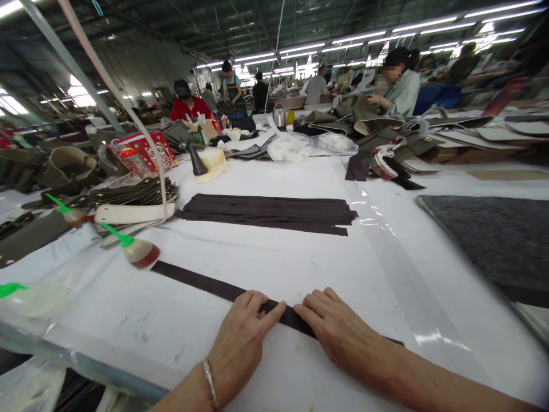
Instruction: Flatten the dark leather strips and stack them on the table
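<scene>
Setting: white plastic-covered worktable [274, 269] in a busy factory hall.
Strip: long dark brown leather strip [201, 283] is laid flat near the table's front edge.
Left hand [242, 340]: flattened, fingers pressed on the strip, nothing gripped.
Right hand [338, 329]: likewise pressed flat beside it.
Risk: the strip may be skewed or creased by uneven pressure; the green-nozzled glue bottle [137, 250] at its far end could be smeared against.

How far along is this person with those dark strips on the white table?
Hard to say what is finished: no clearly completed strips show. In hand: one dark strip lies flat on the white table, with the left hand and right hand pressing on it side by side. Left: a stack of strips lies beyond, untouched.
</scene>
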`<control>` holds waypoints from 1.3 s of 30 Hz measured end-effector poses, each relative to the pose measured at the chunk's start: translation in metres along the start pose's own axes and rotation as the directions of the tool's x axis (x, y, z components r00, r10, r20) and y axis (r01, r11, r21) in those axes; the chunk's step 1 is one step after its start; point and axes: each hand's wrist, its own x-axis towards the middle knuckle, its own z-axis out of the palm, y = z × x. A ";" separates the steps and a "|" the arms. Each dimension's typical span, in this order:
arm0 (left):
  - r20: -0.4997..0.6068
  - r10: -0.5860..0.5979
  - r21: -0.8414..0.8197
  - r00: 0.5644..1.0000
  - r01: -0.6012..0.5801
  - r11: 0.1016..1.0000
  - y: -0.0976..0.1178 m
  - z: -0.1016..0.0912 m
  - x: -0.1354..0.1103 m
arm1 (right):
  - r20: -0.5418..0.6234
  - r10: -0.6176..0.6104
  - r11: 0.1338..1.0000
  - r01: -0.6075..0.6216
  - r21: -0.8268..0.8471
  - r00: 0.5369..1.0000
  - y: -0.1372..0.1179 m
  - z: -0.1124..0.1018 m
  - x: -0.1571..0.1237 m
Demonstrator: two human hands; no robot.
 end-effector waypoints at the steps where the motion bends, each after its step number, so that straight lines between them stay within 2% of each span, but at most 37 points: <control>1: 0.000 0.013 0.009 1.000 -0.013 1.000 0.000 -0.001 0.001 | -0.012 -0.005 1.000 0.005 -0.002 1.000 0.000 0.000 -0.001; 7: -0.021 0.044 0.042 0.999 -0.043 0.998 0.000 0.001 0.000 | -0.052 -0.051 0.998 0.050 -0.034 0.997 0.002 0.003 -0.009; 10: -0.082 0.047 0.074 0.996 -0.041 0.996 -0.001 0.004 -0.001 | -0.052 -0.066 0.997 0.064 -0.049 0.996 0.004 0.006 -0.015; 14: -0.130 0.124 0.033 0.984 -0.120 0.992 0.000 0.004 0.002 | -0.037 -0.079 0.995 0.076 -0.072 0.996 0.007 0.007 -0.021; 18: -0.099 0.152 -0.104 0.983 -0.162 0.981 0.015 0.002 0.012 | -0.048 -0.094 0.991 0.089 -0.105 0.994 0.005 0.007 -0.022; 22: -0.021 0.155 -0.149 0.988 -0.156 0.977 0.029 0.009 0.019 | -0.068 -0.101 0.985 0.091 -0.144 0.993 0.004 0.005 -0.023; 27: 0.018 0.164 -0.160 0.986 -0.159 0.974 0.029 0.017 0.016 | -0.048 -0.065 0.991 0.059 -0.123 0.997 0.008 -0.001 -0.036; 39: 0.090 0.179 -0.065 0.980 -0.174 0.983 0.034 0.016 0.018 | 0.020 -0.008 0.998 0.009 -0.057 1.000 0.016 -0.009 -0.066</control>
